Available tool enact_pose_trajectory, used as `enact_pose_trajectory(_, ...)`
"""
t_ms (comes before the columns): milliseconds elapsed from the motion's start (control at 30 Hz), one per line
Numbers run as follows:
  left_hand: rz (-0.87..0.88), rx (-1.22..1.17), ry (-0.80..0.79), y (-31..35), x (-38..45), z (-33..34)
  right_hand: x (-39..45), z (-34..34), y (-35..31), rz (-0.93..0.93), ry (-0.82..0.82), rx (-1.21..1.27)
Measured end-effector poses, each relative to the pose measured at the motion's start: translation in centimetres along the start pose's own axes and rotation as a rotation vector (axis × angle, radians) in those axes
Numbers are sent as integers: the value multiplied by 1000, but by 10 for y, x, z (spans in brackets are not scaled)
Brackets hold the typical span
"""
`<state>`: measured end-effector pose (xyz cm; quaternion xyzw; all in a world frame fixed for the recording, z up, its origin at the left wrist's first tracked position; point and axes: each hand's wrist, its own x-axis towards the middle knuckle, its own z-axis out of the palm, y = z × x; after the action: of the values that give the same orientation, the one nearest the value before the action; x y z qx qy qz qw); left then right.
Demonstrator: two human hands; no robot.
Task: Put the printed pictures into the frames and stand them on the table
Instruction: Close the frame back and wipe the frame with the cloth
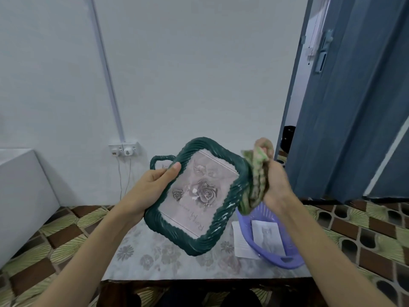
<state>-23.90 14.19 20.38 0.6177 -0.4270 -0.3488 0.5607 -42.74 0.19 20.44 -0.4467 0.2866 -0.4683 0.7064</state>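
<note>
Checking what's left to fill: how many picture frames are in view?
2. One green frame is held in the left hand above the table; a second green frame peeks out behind it. Others may be hidden.

We look from head height, forward and down over the table (141,251), close above its near edge, facing the wall behind it; the door (354,107) stands right of it.

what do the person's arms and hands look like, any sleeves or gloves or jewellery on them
Both forearms are bare as far as the frame shows, with no sleeves in view. The left hand and right hand wear no gloves; no rings, watch or bracelets are visible on them.
</note>
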Motion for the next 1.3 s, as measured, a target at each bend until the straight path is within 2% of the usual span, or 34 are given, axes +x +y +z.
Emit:
enact_pose_trajectory(100, 44, -20, 102, -3, 2, -1, 0, -14, -8, 18, -97, 125)
enact_pose_trajectory(200, 119, 36, 152, -5, 3, 5, -12, -8, 5, -1, -239, -141)
enact_pose_trajectory(267, 191, 64, 162, -5, 2, 12, -13, 1, 19, -86, -121, -315)
enact_pose_trajectory(367, 278, 90, 195, -9, -1, 24, -10, 12, 24, -230, 137, -325)
enact_pose_trajectory(467, 344, 112, 241, -9, -7, 34, -3, 14, 16, -154, 283, -209)
enact_pose_trajectory(500, 351, 122, 253, -9, -7, 35, -3, 12, 13, -113, 263, -169)
enact_pose_trajectory(567, 339, 121, 283, -9, -6, 34, -6, 9, 9, -98, 107, -184)
enact_pose_trajectory(633, 348, 123, 293, -7, -3, 31, -10, 7, 9, -175, -50, -375)
enact_pose_trajectory(667, 380, 155, 288, -6, -3, 30, -10, 4, 12, -240, -60, -500)
enact_pose_trajectory(733, 466, 246, 274, -4, -4, 30, -8, 3, 16, -358, 21, -624)
enact_pose_trajectory(800, 524, 306, 275, -1, -7, 31, -8, 4, 19, -433, 65, -597)
enact_pose_trajectory(867, 552, 313, 285, -1, -9, 32, -9, 7, 19, -416, 88, -498)
enact_pose_trajectory(1000, 544, 284, 272, -3, -12, 34, 3, 6, 10, -125, 192, -204)
enact_pose_trajectory(1067, 504, 256, 281, -5, -10, 33, 9, 0, 7, 24, 128, -68)
enact_pose_trajectory(1167, 415, 139, 343, -6, -6, 30, 9, -14, 4, 67, 43, 142)
enact_pose_trajectory(1233, 352, 64, 387, -8, -3, 28, 1, -22, 1, 41, -16, 145)
enact_pose_trajectory(1300, 333, 25, 404, -10, -1, 31, -8, -17, 4, 24, -108, 3)
